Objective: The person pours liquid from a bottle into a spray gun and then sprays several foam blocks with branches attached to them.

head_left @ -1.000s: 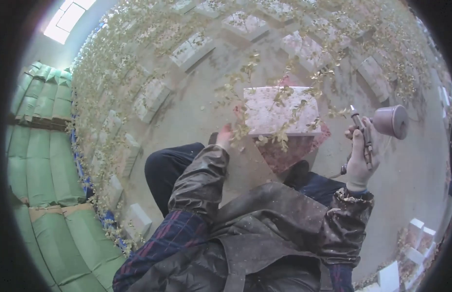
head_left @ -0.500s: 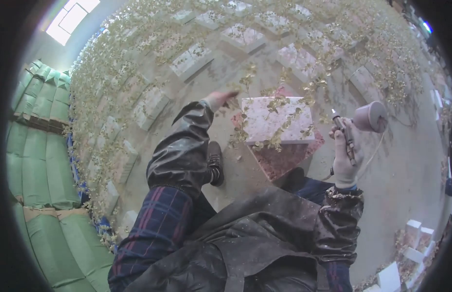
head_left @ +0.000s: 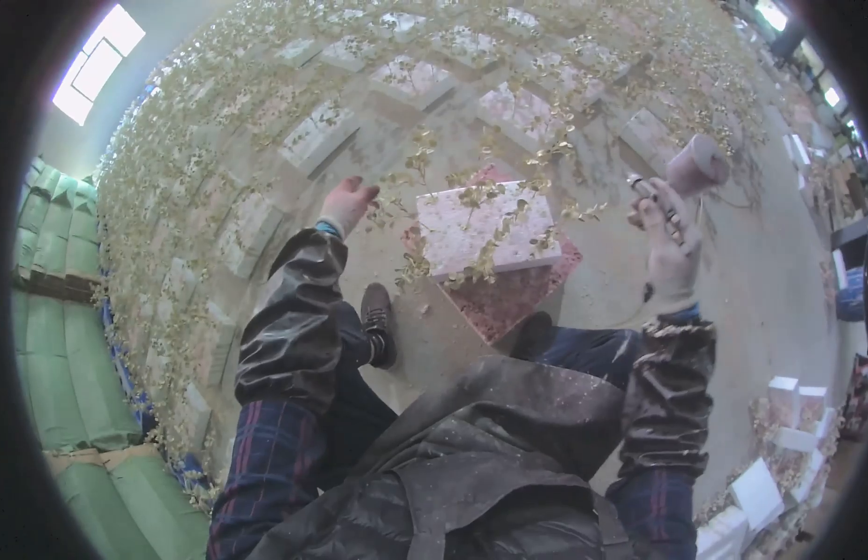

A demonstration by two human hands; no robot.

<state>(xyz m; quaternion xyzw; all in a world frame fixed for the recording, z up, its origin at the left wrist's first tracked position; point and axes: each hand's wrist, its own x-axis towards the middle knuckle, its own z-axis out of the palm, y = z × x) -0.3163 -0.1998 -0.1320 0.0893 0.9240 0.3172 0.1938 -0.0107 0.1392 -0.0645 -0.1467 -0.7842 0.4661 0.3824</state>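
From the head view, I have the left hand raised over the floor. Its fingers are spread and slack and hold nothing, and it sits just beside the gold sprigs that stick up out of the pale block. That block lies dead ahead between the two hands, resting on a pink slab, with my shoe near its left corner.

The right hand, in a white glove, is closed firmly round the spray gun. The gun is held high and to the right of the block, cup uppermost. I cannot tell where the nozzle points.

As I judge it, doing this well means keeping the bare hand out of the gun's line and touching the sprigs only lightly at the stems so none is knocked loose. The gun should be kept level so the cup does not tip.

Rows of other blocks with sprigs ring the space, and green bundles are stacked far left.
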